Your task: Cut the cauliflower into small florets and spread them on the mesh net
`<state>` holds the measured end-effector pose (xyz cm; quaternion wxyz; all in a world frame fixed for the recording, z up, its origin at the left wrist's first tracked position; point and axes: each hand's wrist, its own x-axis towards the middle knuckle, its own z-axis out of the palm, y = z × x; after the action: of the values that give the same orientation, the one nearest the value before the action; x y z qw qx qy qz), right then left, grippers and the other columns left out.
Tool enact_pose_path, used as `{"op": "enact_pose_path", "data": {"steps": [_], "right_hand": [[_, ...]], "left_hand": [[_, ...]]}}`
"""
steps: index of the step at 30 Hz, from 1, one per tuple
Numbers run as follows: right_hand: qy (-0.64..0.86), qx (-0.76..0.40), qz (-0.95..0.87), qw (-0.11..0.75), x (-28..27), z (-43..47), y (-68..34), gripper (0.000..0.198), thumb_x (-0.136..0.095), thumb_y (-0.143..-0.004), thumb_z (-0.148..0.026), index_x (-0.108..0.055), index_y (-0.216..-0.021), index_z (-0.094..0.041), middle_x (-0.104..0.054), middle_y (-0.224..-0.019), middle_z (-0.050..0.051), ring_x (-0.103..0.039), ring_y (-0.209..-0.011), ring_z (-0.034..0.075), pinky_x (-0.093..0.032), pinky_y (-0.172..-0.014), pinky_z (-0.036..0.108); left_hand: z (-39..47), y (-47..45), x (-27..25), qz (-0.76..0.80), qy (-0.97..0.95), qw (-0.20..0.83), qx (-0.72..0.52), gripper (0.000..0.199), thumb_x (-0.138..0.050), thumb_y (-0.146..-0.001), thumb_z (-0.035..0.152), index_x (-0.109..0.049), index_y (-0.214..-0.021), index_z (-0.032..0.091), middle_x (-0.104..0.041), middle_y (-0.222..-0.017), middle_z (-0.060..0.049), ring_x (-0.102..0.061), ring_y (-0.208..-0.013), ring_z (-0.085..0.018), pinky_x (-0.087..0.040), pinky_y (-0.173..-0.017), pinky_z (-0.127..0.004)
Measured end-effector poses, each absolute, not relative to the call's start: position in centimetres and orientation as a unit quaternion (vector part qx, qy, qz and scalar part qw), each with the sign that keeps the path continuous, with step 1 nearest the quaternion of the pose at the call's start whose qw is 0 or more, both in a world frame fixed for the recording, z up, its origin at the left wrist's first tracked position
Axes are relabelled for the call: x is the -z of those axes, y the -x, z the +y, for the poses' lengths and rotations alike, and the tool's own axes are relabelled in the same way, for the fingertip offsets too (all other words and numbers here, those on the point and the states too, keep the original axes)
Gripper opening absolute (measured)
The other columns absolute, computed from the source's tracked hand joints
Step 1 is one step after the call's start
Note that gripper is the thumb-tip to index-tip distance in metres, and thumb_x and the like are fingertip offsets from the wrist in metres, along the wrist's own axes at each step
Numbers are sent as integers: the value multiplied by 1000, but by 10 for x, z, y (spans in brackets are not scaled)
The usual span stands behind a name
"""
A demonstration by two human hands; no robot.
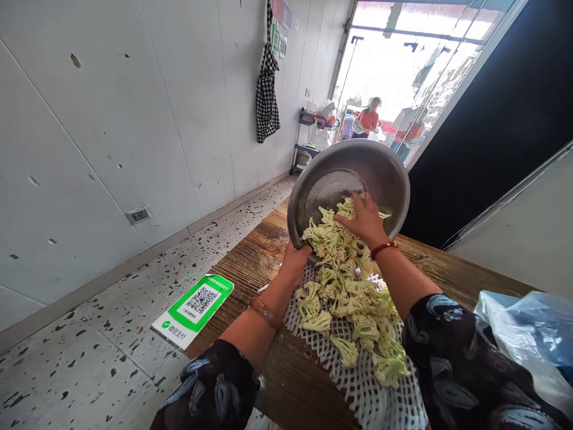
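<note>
A metal basin (pixel 385 161) is tilted toward me above the wooden table. My left hand (pixel 294 266) grips its lower left rim. Inside the basin, my right hand (pixel 363 221) rests with fingers spread against cauliflower florets (pixel 329 239) and the basin's inner wall. More cauliflower florets (pixel 358 307) lie heaped below the rim, on a white mesh sheet (pixel 329 352). The pile runs unbroken from the basin onto the mesh.
The wooden table (pixel 244 269) has a green and white QR code card (pixel 194 310) at its left edge. Clear plastic bags (pixel 528 334) lie at the right. A checkered apron (pixel 267 98) hangs on the wall. A person (pixel 369 119) stands beyond the glass front, near a cart (pixel 301 134).
</note>
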<state>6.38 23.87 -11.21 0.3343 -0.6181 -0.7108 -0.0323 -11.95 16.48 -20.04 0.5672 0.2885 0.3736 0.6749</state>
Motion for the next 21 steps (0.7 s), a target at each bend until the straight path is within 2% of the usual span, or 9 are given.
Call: {"op": "enact_pose_path", "data": {"steps": [3,5,8,13,15,18,21], "right_hand": [[572,15,-738,357,118,236,-61,67,-71,-79,-52,-54,-138,-24,-52,-145,18,-52,-130,39,-43,-104,58],[541,-2,-758,365,123,232,-60,57,-68,-81,-42,-56,-134,-23,-59,-134,15,-60,-117,33,-48,-100,52],[526,-13,-762,377,127,228,-59,55,-68,-78,-35,-56,-130,-22,-63,-125,13,-64,-104,27,-52,-94,46],[516,-31,-764,387,130,228,-62,53,-61,-83,-38,-57,-133,-20,-67,-110,10,-65,-86,23,-55,-81,41],[513,-25,-766,386,129,229,-62,55,-61,-82,-37,-57,-134,-20,-67,-111,11,-65,-92,25,-55,-84,45],[493,-11,-782,380,128,231,-58,58,-61,-77,-27,-60,-134,-20,-64,-125,13,-61,-113,30,-49,-98,50],[460,-5,-808,367,126,230,-49,61,-56,-73,-16,-61,-134,-21,-62,-136,11,-55,-126,29,-42,-109,49]], "left_hand": [[165,118,201,367,-287,572,-675,37,-72,-51,22,-65,-88,17,-69,-84,-3,-63,-78,-20,-49,-74,-33],[165,118,201,367,-278,578,-674,37,-72,-51,21,-65,-87,17,-70,-86,-3,-63,-79,-20,-50,-75,-34],[164,119,199,367,-269,586,-670,40,-74,-52,22,-65,-91,17,-70,-86,-3,-62,-79,-21,-51,-75,-35],[157,127,193,389,-292,576,-657,44,-79,-53,19,-64,-95,19,-68,-92,-5,-59,-80,-18,-53,-78,-34],[156,129,191,392,-301,576,-651,44,-79,-55,17,-64,-96,18,-67,-94,-5,-58,-79,-16,-53,-80,-34],[156,129,190,392,-303,578,-649,42,-78,-56,17,-64,-95,19,-68,-93,-5,-59,-80,-19,-52,-79,-36],[158,126,192,392,-305,571,-654,40,-75,-55,17,-65,-94,19,-70,-93,-5,-60,-81,-21,-51,-78,-36]]}}
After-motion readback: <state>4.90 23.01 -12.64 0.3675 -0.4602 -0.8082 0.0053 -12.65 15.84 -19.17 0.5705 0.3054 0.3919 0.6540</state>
